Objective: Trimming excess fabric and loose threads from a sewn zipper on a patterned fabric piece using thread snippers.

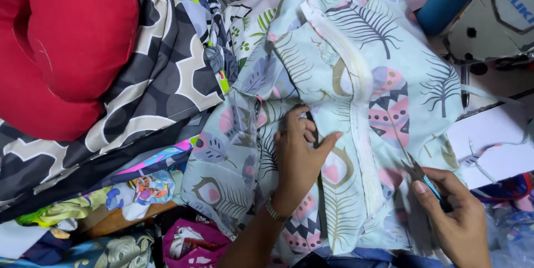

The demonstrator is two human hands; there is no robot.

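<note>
Piled fabrics (pixel 167 79) crowd feather-print cloth (pixel 356 79); left hand (pixel 297 157) pinches it, right hand (pixel 453 212) grips snips (pixel 418 174).

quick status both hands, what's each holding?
Left hand: pinching the feather-print fabric at a fold.
Right hand: closed on small thread snips.
</note>
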